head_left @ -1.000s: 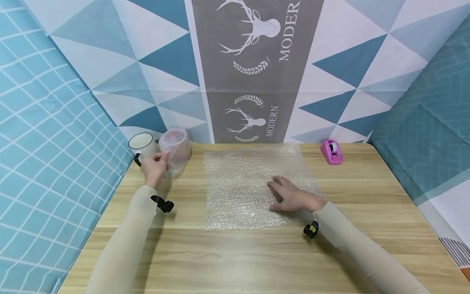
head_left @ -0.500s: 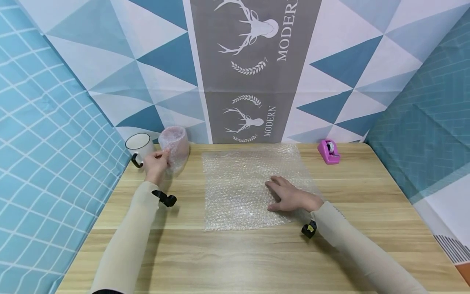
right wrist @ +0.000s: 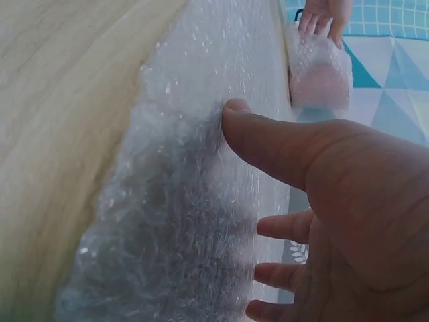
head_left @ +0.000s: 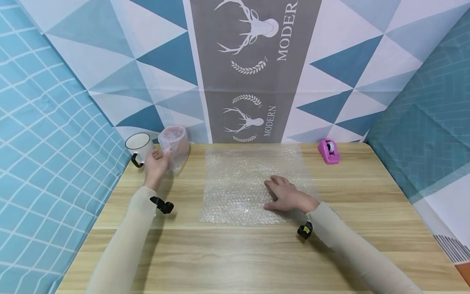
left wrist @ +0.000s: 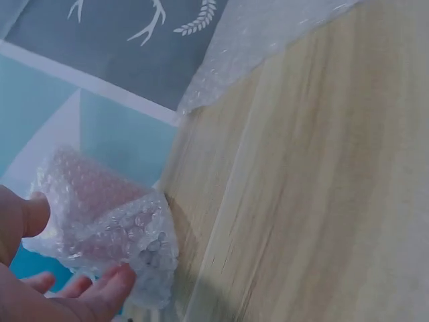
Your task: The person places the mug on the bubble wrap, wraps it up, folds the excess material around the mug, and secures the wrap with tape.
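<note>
**Bubble wrap sheet slides back as the left hand loosens on the wrapped cup**

Since the earlier frames, the bubble wrap sheet (head_left: 253, 183) has shifted a little away from me under my right hand (head_left: 288, 196); its near edge now lies farther up the table (head_left: 235, 257). My left hand (head_left: 156, 163) has also opened: a second ago its thumb was pinched against the wrapped cup (head_left: 175, 148), and now the palm faces the cup with the fingers loosely spread.

From the head camera, the wrapped cup stands upright at about 11 o'clock near the far left corner of the wooden table, a pinkish cylinder covered in bubble wrap. My left hand sits just at its left side. In the left wrist view, the thumb and fingertips of the left hand (left wrist: 40, 268) touch the wrapped cup (left wrist: 100, 215) without closing around it. A white mug (head_left: 138, 146) with a dark handle stands just left of it, touching or nearly touching the back of my hand; I cannot tell which.

The bubble wrap sheet lies flat at 12 o'clock in the middle of the table. My right hand rests palm down on its right half, fingers straight and slightly apart, pointing toward 10 o'clock. The right wrist view shows the right hand (right wrist: 335, 201) with thumb extended, pressing on the bubble wrap sheet (right wrist: 181, 221) and gripping nothing.

A pink tape dispenser (head_left: 329, 151) sits at 1 o'clock near the far edge, well apart from both hands. A patterned blue, white and grey backdrop (head_left: 253, 69) hangs behind the table.
</note>
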`<state>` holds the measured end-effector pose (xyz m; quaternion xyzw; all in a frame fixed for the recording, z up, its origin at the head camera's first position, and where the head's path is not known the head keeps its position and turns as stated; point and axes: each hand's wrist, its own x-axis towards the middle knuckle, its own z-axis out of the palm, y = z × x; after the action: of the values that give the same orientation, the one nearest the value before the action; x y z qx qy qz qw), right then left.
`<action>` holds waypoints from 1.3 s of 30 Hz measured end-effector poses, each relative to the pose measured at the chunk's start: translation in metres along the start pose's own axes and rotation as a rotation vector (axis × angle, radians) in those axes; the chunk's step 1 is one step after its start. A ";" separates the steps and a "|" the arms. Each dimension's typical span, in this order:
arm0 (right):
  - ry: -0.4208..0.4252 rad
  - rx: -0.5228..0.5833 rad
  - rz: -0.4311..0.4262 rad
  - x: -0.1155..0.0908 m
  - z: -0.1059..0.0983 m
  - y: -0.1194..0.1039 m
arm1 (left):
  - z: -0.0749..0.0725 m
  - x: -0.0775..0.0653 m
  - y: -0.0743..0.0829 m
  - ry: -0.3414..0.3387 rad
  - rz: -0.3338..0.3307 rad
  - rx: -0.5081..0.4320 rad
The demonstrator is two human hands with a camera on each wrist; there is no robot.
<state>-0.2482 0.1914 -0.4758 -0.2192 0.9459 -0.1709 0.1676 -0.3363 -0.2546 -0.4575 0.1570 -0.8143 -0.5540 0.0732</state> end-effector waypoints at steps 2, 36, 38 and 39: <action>0.010 0.002 0.015 0.000 0.000 0.000 | 0.000 -0.006 0.002 -0.016 0.018 0.040; 0.086 -0.032 0.060 0.001 0.003 -0.002 | -0.074 0.042 0.024 0.086 0.550 0.698; 0.083 -0.043 0.063 0.001 0.003 -0.002 | -0.073 0.044 0.017 0.078 0.548 0.723; 0.080 -0.046 0.064 0.001 0.003 -0.002 | -0.073 0.045 0.014 0.075 0.545 0.737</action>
<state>-0.2476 0.1882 -0.4781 -0.1857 0.9620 -0.1520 0.1299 -0.3595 -0.3292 -0.4198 -0.0273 -0.9654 -0.1819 0.1848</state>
